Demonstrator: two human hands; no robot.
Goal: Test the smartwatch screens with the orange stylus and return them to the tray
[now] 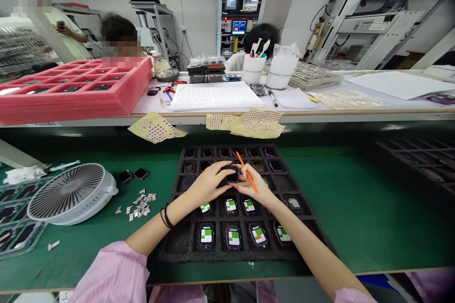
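Observation:
Over a black foam tray (280, 254), my left hand (210, 183) grips a watch case with a dark screen (232, 174). My right hand (261, 190) closes around a thin orange stick (246, 171), whose pointed end is up and to the left; its fingertips also touch the watch's right side. Whether the orange stick is a pen or a pick I cannot tell. Watches fill many compartments of the tray: the near rows have lit green and white screens, such as one watch (206, 235), and the far rows are dark. My hands hide part of the middle rows.
A round grey fan (71, 194) stands at left, near small loose tabs (142, 206) and two dark watches (141, 173). Beyond the tray runs a raised shelf (156, 110) with pink foam (117, 99), paper sheets (213, 94) and white pen cups (253, 68). Co-workers sit behind it.

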